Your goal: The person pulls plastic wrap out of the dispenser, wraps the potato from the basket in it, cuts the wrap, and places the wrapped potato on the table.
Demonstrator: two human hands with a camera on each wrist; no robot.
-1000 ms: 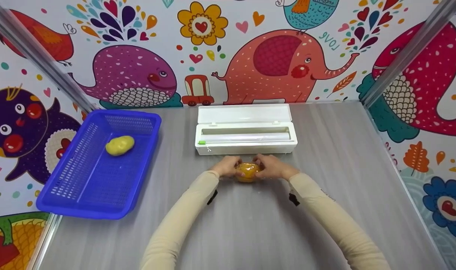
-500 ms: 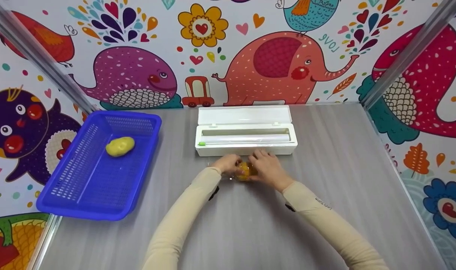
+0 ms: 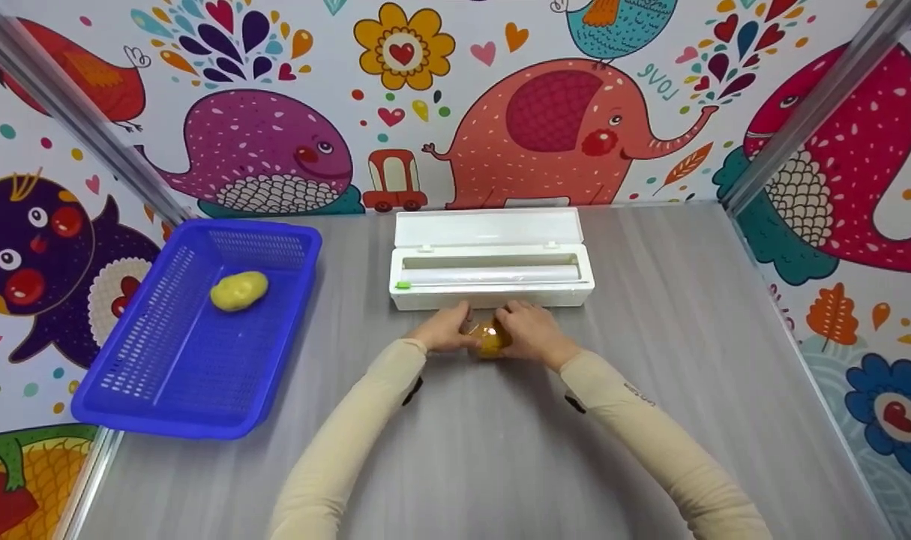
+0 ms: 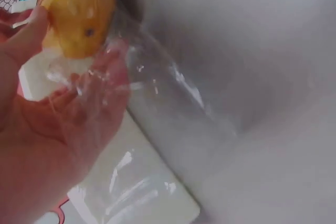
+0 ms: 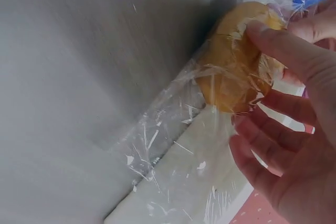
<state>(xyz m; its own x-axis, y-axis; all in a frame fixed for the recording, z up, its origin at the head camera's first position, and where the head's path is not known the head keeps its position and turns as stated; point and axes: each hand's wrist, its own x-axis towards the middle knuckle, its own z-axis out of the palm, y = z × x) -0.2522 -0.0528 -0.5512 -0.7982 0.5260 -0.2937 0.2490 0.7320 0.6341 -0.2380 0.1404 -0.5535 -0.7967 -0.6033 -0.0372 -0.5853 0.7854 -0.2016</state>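
Observation:
A rounded orange-yellow fruit or vegetable (image 3: 489,340), wrapped in clear cling film (image 4: 173,77), is between both hands in front of the white cling film box (image 3: 492,296). My left hand (image 3: 445,328) holds its left side, the thumb at its edge and the other fingers seen through loose film in the left wrist view. From the right, my right hand (image 3: 534,334) grips it, thumb pressed on top and fingers curled beneath. In the right wrist view a wide loose sheet of film (image 5: 157,140) trails from the piece over the box front.
The box's lid (image 3: 487,228) stands open at the back, a film roll (image 3: 492,274) and a green slider (image 3: 403,285) showing. To the left stands a blue basket (image 3: 193,360) with a yellow potato (image 3: 239,291). Printed panels border the grey table (image 3: 492,457).
The right hand first shifts left and forward over the wrapped piece. The left hand has since drawn slightly left, and the piece shows more between the hands. Basket and box stay put.

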